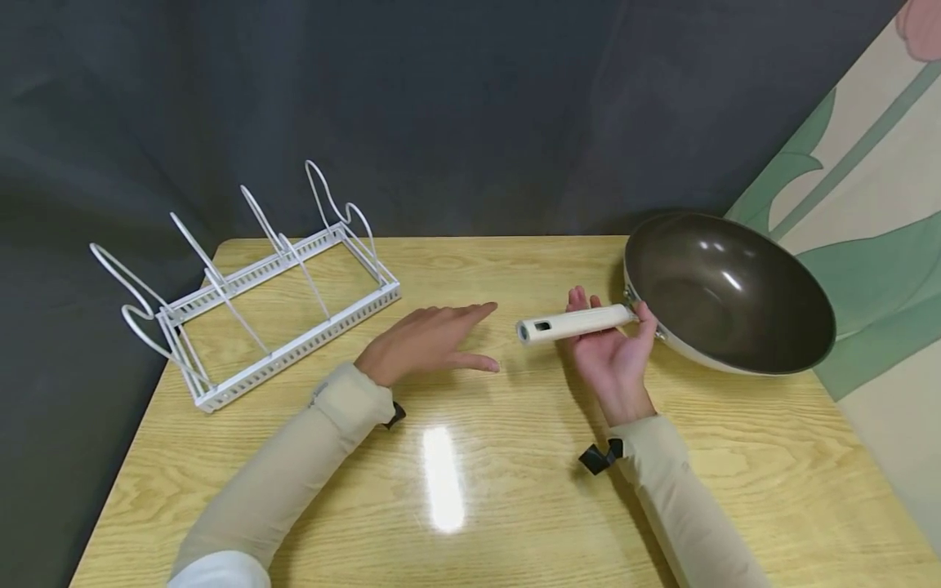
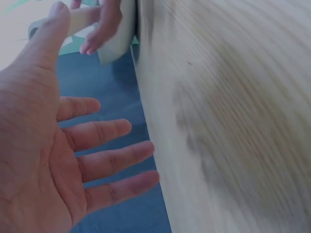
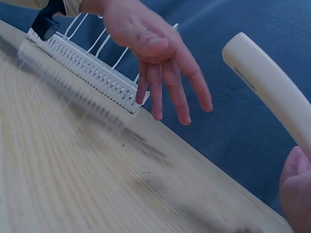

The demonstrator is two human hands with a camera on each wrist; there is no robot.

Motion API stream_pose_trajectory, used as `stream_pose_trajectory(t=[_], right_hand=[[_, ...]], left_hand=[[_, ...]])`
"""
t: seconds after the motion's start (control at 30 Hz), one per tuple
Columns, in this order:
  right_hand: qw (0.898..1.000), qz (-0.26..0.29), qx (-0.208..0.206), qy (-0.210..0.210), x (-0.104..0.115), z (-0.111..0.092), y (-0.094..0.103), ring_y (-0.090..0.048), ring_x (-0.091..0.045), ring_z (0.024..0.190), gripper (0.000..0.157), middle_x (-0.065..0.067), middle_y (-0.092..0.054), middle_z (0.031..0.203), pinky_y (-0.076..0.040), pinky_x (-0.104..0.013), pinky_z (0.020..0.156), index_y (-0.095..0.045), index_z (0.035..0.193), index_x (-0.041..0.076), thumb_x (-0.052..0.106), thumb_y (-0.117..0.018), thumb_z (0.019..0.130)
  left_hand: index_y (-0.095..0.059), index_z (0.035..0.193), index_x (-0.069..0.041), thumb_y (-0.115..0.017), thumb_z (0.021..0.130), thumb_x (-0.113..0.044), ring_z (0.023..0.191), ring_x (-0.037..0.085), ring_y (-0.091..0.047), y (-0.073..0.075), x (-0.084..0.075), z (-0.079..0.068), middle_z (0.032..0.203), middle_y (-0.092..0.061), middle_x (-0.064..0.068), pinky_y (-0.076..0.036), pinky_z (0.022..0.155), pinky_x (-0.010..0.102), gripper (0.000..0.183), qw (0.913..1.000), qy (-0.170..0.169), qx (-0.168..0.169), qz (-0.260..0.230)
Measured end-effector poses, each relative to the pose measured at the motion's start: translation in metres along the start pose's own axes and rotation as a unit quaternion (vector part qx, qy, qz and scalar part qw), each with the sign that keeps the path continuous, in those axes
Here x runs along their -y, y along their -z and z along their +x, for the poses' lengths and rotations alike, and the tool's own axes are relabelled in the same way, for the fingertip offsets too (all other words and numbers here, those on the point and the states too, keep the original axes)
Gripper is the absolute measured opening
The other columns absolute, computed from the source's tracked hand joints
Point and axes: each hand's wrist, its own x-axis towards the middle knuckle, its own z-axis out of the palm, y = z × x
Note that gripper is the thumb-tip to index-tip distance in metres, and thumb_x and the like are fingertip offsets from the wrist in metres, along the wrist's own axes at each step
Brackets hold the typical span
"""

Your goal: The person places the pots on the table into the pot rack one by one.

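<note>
A deep wok with a dark inside and a cream outside is at the table's right, tilted toward me. Its cream handle points left, above the tabletop. My right hand holds this handle near the pan from below, palm up, with fingers behind it and thumb in front. Left of the handle's end, my left hand hovers over the table, fingers extended and touching nothing. In the left wrist view its palm faces the camera, fingers spread. The right wrist view shows the handle close up.
A white rack with several upright wire dividers stands at the table's left. Dark cloth hangs behind the wooden table. A flower-patterned surface borders the right side, beside the wok.
</note>
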Motion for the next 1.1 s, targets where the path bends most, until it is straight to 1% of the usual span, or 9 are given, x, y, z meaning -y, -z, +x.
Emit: stream_pose_trajectory(t=[0.07,0.13,0.2,0.27,0.43,0.67,0.83,0.97,1.1], right_hand=[[1.000,0.020,0.009,0.003,-0.001,0.003,-0.001,-0.051,-0.032,0.134,0.071,-0.012,-0.040,0.156,-0.043,-0.043,0.109,-0.024,0.152,0.016,0.048,-0.058,0.098],[0.999,0.036,0.011,0.003,-0.002,0.006,-0.001,-0.051,-0.032,0.134,0.072,-0.011,-0.039,0.157,-0.043,-0.043,0.108,-0.025,0.153,0.016,0.048,-0.058,0.098],[0.999,0.046,0.011,0.007,-0.002,0.008,-0.002,-0.052,-0.032,0.133,0.071,-0.010,-0.040,0.157,-0.045,-0.042,0.106,-0.028,0.153,0.015,0.048,-0.058,0.097],[0.999,0.052,0.010,0.010,-0.001,0.009,-0.001,-0.054,-0.032,0.131,0.069,-0.011,-0.044,0.154,-0.046,-0.042,0.105,-0.033,0.150,0.013,0.048,-0.059,0.097],[0.998,0.059,0.012,0.017,0.000,0.012,0.000,-0.056,-0.032,0.128,0.070,-0.015,-0.051,0.146,-0.048,-0.042,0.103,-0.034,0.149,0.013,0.047,-0.062,0.095],[0.998,0.062,0.018,0.022,0.001,0.015,0.002,-0.057,-0.032,0.127,0.070,-0.016,-0.053,0.143,-0.049,-0.041,0.103,-0.038,0.149,0.012,0.048,-0.061,0.094],[0.998,0.062,0.022,0.019,0.000,0.016,0.001,-0.058,-0.032,0.126,0.068,-0.016,-0.053,0.142,-0.050,-0.041,0.102,-0.040,0.148,0.010,0.050,-0.059,0.095],[0.997,0.068,0.028,0.018,-0.001,0.017,0.000,-0.059,-0.032,0.123,0.068,-0.016,-0.051,0.143,-0.050,-0.040,0.101,-0.041,0.145,0.009,0.051,-0.059,0.095],[0.996,0.082,0.035,0.018,-0.001,0.018,-0.001,-0.059,-0.031,0.122,0.069,-0.014,-0.050,0.146,-0.050,-0.039,0.100,-0.043,0.141,0.008,0.053,-0.061,0.093]], left_hand=[[-0.028,0.163,-0.014,-0.049,0.090,-0.080,0.121,0.018,-0.062,0.002,-0.004,0.003,0.153,-0.051,0.005,-0.050,0.101,0.034,0.101,0.9999,-0.002,0.000,-0.011],[-0.028,0.163,-0.013,-0.051,0.090,-0.079,0.102,0.014,-0.068,0.005,-0.009,0.007,0.133,-0.066,0.005,-0.052,0.094,0.031,0.101,0.9997,-0.004,0.004,-0.022],[-0.028,0.163,-0.011,-0.052,0.091,-0.078,0.088,0.010,-0.066,0.007,-0.013,0.010,0.118,-0.070,0.005,-0.053,0.091,0.030,0.101,0.9995,-0.008,0.004,-0.030],[-0.028,0.163,-0.010,-0.053,0.091,-0.077,0.081,0.009,-0.064,0.009,-0.017,0.014,0.107,-0.071,0.005,-0.053,0.089,0.030,0.101,0.9993,-0.007,0.009,-0.036],[-0.030,0.161,-0.009,-0.054,0.092,-0.074,0.084,0.011,-0.067,0.015,-0.025,0.022,0.112,-0.071,0.010,-0.055,0.087,0.032,0.098,0.9987,0.004,0.026,-0.045],[-0.033,0.158,-0.006,-0.046,0.096,-0.074,0.055,0.013,-0.058,0.018,-0.036,0.031,0.076,-0.063,0.003,-0.052,0.060,0.030,0.093,0.9978,0.014,0.035,-0.054],[-0.032,0.159,-0.006,-0.048,0.097,-0.072,0.053,0.012,-0.056,0.020,-0.042,0.036,0.076,-0.062,0.002,-0.050,0.055,0.029,0.092,0.9969,0.016,0.039,-0.066],[-0.032,0.159,-0.005,-0.051,0.098,-0.068,0.052,0.011,-0.054,0.023,-0.048,0.040,0.075,-0.062,0.003,-0.048,0.051,0.028,0.089,0.9970,-0.002,0.032,-0.071],[-0.042,0.152,-0.005,-0.052,0.100,-0.063,0.055,0.010,-0.054,0.024,-0.054,0.044,0.078,-0.061,0.001,-0.046,0.051,0.026,0.079,0.9974,-0.028,0.010,-0.066]])
